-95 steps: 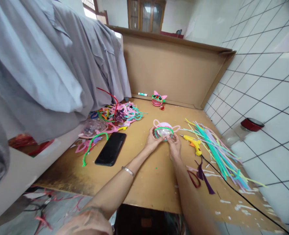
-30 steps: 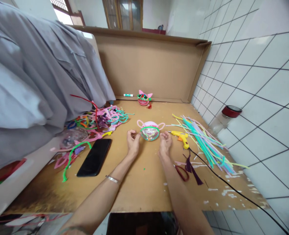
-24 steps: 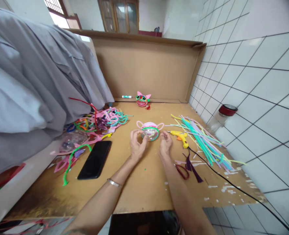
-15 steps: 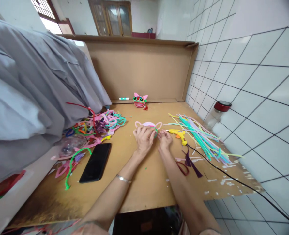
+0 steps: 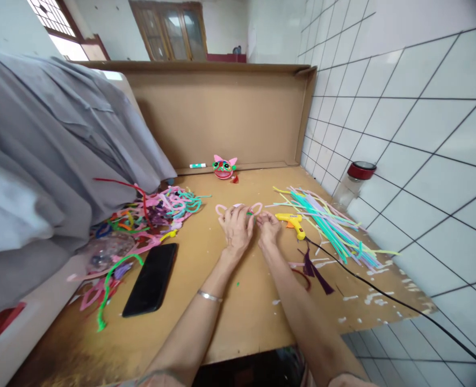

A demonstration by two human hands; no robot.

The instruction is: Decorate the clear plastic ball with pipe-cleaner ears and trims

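On the brown table (image 5: pixel 240 314), a pink-eared craft piece (image 5: pixel 238 205) sits mostly hidden beneath my left hand (image 5: pixel 237 226), its fingers curved over. My right hand (image 5: pixel 269 228) is bunched just beside. Remotely, I cannot tell whether either grips. I judge this hand-adjusting; next likely calls for light, steady pressure.

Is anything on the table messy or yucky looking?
Yes. A dark stain marks the near left corner of the table, unlike its plain middle. White streaks on the right might be dried glue. The fuzzy stems on the left are tangled, unlike the straighter bundle at right.
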